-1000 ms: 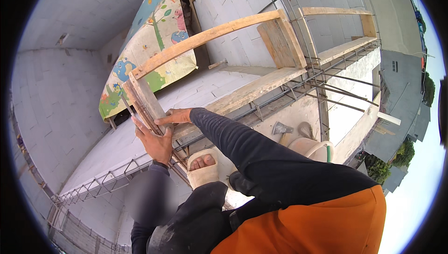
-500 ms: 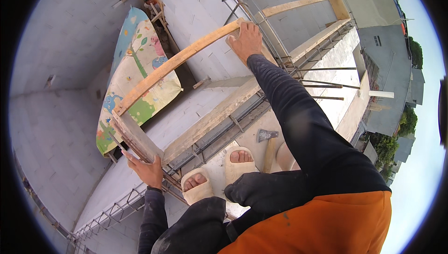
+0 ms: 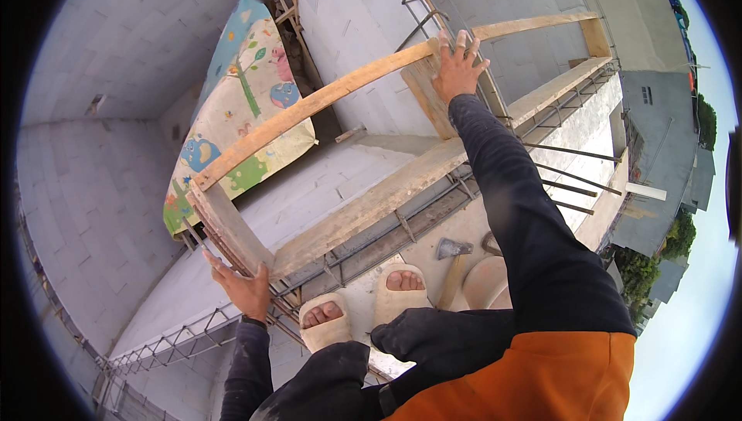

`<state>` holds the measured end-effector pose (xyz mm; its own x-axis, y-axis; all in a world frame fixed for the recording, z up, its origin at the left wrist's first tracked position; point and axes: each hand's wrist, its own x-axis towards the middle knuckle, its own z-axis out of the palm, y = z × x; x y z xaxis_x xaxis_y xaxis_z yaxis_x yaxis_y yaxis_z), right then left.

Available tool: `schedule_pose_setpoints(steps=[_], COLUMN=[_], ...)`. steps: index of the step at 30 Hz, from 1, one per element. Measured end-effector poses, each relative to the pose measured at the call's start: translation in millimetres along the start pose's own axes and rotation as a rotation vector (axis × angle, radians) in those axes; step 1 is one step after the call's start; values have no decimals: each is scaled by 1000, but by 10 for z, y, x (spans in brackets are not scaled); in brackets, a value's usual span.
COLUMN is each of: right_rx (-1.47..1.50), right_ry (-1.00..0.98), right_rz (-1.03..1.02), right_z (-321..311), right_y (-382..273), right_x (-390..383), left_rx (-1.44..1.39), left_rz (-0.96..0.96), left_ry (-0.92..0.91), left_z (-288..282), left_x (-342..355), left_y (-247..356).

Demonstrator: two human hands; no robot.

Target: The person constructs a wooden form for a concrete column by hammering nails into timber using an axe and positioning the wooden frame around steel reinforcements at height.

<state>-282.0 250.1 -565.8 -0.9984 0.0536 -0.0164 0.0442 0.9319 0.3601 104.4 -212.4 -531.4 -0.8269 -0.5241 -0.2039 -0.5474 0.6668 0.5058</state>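
A long wooden frame (image 3: pixel 371 204) of boards lies along steel rebar on top of a wall. A thin wooden strip (image 3: pixel 309 102) forms its far side. A short cross board (image 3: pixel 430 98) spans its middle. My left hand (image 3: pixel 247 293) grips the frame's near left corner, thumb against the end board (image 3: pixel 229 224), fingers stretched beside the rebar ends. At the cross board's top, my right hand (image 3: pixel 459 69) lies against the frame with fingers spread. A hatchet (image 3: pixel 452 266) with a wooden handle rests by my sandalled feet.
Long rebar cages (image 3: pixel 174 347) run along the wall tops, and loose bars (image 3: pixel 568 187) jut out at right. Beyond the frame, the room drops away, with a patterned mat (image 3: pixel 247 104) far below. A rounded bucket-like object (image 3: pixel 487 282) stands beside the hatchet.
My right hand has loosened from the cross board's top and spread its fingers slightly to the right, uncovering the board. My left hand stays at the corner. The view has shifted a little.
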Motion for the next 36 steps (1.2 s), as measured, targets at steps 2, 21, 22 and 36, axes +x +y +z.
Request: schedule_pose_setpoints(steps=[2, 21, 22, 36], right_rx=[-19, 103, 123, 250], right_ry=[-12, 14, 33, 159], right_rz=[7, 1, -23, -68], right_z=[6, -1, -27, 78], right_y=[-29, 1, -92, 43], right_x=[-9, 51, 26, -222], left_rx=[55, 26, 9, 0], left_rz=[69, 45, 32, 12], left_ry=[17, 30, 40, 36], left_z=[13, 35, 5, -41], left_x=[-7, -69, -92, -84], left_y=[-30, -58, -156, -212])
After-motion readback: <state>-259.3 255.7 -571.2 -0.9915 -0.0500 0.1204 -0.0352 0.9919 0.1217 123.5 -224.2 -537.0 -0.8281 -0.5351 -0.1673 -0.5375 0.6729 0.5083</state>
